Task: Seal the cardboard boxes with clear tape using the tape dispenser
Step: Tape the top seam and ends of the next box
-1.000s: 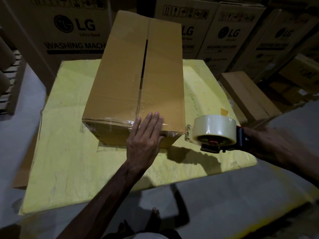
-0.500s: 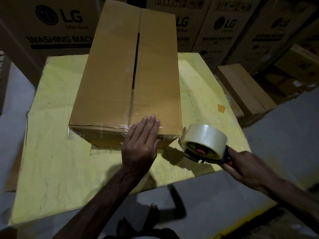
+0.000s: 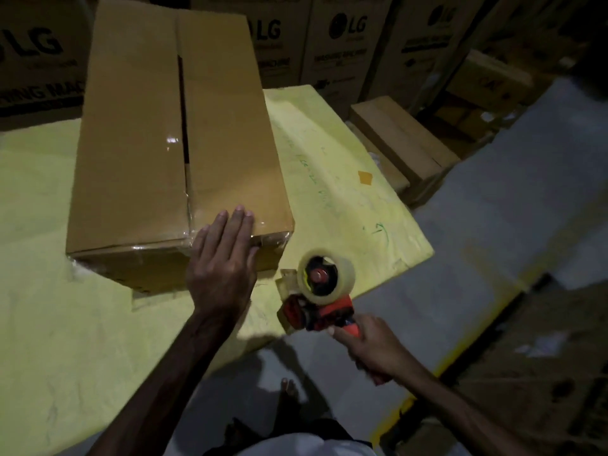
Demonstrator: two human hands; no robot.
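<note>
Since half a second before, the tape dispenser (image 3: 316, 304) had swung round and dropped nearer the person, so the side of its roll of clear tape (image 3: 327, 276) and the red hub now faced up. Left hand (image 3: 223, 258) unmoved on the box.

Left hand: flat, fingers (image 3: 238, 222) straight and close together, palm over the near top edge of the cardboard box (image 3: 174, 153), fingertips on the right flap just beside the centre seam. Nothing held.

Right hand (image 3: 371, 350): curled round the dispenser's orange handle, thumb along it. Dispenser clear of the box, just beside its near right corner, over the edge of the yellow sheet (image 3: 49, 291).

Box lay lengthwise on the sheet; glossy tape showed across its near end, seam gaping dark further back. LG cartons (image 3: 348, 44) stacked behind.
</note>
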